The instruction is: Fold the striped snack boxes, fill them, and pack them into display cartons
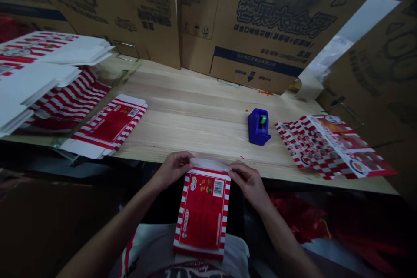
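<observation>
A red-and-white striped cardboard box [202, 215] leans against my body at the table's front edge, its barcode side facing up. Its white end flap [208, 164] is at the top, between my two hands. My left hand [176, 167] pinches the flap's left corner between thumb and fingers. At the right corner, my right hand [246, 178] grips the box edge the same way. The inside of the box is hidden from me.
A stack of flat striped boxes [112, 126] lies left on the wooden table [192, 108], beside a larger pile of white-flapped cartons [48, 58]. Right of centre stands a blue tape dispenser [258, 128], near checkered printed packs [335, 147]. Big brown cartons [260, 17] wall the back.
</observation>
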`<action>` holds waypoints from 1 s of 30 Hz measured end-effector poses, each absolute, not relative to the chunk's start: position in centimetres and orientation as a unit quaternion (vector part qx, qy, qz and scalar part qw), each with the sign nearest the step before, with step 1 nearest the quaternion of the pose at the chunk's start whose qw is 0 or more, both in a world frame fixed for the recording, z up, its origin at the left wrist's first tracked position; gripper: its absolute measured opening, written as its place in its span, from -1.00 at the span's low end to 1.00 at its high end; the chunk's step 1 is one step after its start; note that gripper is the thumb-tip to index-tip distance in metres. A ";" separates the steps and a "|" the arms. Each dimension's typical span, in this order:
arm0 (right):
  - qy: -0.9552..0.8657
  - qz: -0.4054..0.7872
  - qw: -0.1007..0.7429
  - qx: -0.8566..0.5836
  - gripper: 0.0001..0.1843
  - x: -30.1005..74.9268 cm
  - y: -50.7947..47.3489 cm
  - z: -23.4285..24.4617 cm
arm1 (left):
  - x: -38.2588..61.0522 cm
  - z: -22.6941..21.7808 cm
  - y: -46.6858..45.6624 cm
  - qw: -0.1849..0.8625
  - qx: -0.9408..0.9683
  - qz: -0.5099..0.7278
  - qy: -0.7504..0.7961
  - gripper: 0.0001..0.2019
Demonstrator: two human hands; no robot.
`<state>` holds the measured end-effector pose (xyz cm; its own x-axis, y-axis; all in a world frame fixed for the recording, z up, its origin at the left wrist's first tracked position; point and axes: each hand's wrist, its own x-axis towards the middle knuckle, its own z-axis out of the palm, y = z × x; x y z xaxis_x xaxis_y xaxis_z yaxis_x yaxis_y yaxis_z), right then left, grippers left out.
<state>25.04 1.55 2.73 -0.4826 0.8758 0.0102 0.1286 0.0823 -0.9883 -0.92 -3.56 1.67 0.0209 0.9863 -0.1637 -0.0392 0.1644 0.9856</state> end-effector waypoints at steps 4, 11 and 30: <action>-0.691 0.539 0.312 -0.366 -0.81 24.7 0.8 3.1 | -1.3 1.3 -4.2 0.501 0.526 0.435 0.532 -0.80; -0.680 0.538 0.259 -0.426 -0.80 24.5 1.2 4.1 | -1.0 3.6 -4.1 0.500 0.555 0.399 0.532 -0.84; -0.669 0.524 0.357 -0.386 -0.90 24.8 -0.4 3.7 | -0.1 3.9 -5.0 0.401 0.636 0.418 0.510 -0.81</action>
<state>24.78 -0.40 3.74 -0.4464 0.8919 0.0726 0.1430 0.1512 -0.9781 -0.05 -5.01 3.87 0.1306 0.9839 0.1217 0.3135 -0.1575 0.9365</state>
